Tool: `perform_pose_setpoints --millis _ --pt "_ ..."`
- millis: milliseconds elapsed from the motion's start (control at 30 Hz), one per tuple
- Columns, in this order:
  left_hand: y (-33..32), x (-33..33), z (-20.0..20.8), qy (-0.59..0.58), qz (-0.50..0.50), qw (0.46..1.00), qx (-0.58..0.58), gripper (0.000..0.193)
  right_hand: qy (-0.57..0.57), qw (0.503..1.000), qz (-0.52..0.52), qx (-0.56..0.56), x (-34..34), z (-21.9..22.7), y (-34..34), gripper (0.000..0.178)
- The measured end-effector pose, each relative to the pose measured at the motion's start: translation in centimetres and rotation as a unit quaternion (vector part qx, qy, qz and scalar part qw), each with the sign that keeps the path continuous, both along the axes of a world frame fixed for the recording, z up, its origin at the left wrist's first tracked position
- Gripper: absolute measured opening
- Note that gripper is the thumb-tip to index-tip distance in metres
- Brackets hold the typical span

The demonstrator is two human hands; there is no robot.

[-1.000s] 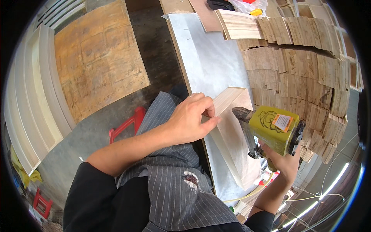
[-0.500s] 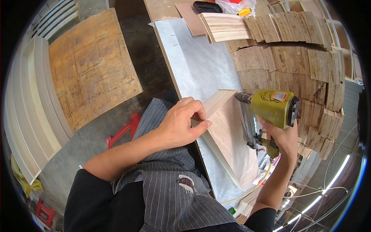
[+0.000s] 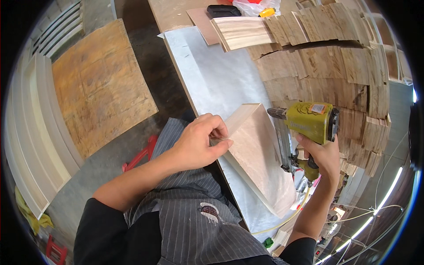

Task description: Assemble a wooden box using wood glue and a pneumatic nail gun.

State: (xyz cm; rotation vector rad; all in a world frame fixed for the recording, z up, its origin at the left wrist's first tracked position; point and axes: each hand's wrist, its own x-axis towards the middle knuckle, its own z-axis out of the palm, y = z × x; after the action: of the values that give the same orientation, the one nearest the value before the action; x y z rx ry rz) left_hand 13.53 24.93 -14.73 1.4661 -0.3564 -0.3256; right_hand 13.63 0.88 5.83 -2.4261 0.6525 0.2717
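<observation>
My right hand [image 3: 321,153] is wrapped round the handle of a yellow-green nail gun [image 3: 310,119] with a black nose and a long magazine. Its nose is beside the far right corner of a shallow wooden box [image 3: 260,159], made of pale narrow boards around a thin panel. Whether the nose touches the wood I cannot tell. At the box's left corner my left hand [image 3: 203,140] is closed, fingers curled and thumb along the edge. The fingertips partly hide that corner. A yellow hose [image 3: 304,201] hangs from the gun's handle.
Stacked short boards [image 3: 318,66] line the right side of the white-topped bench [image 3: 212,75]. A black case [image 3: 224,10] and a yellow tool [image 3: 267,12] lie at the back. Left of the bench are a worn brown board [image 3: 104,88], a red stand [image 3: 140,154] and long pale panels [image 3: 42,132].
The view has shifted a little, moving the bench and boards leftward. The gun's nose now appears slightly further from the box's far corner. Both hands keep their holds.
</observation>
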Motion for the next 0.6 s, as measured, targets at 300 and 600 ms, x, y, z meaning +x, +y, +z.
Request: perform_pose_setpoints --millis 300,600 --pt "-5.6 7.3 0.8 -0.17 0.002 0.979 0.11 0.03 0.032 0.999 -0.016 -0.041 -2.2 -0.4 -3.0 0.032" --pt "-9.7 9.4 1.1 -0.127 -0.16 0.97 0.13 0.019 0.043 0.999 -0.022 -0.022 -2.3 -0.5 -3.3 0.041"
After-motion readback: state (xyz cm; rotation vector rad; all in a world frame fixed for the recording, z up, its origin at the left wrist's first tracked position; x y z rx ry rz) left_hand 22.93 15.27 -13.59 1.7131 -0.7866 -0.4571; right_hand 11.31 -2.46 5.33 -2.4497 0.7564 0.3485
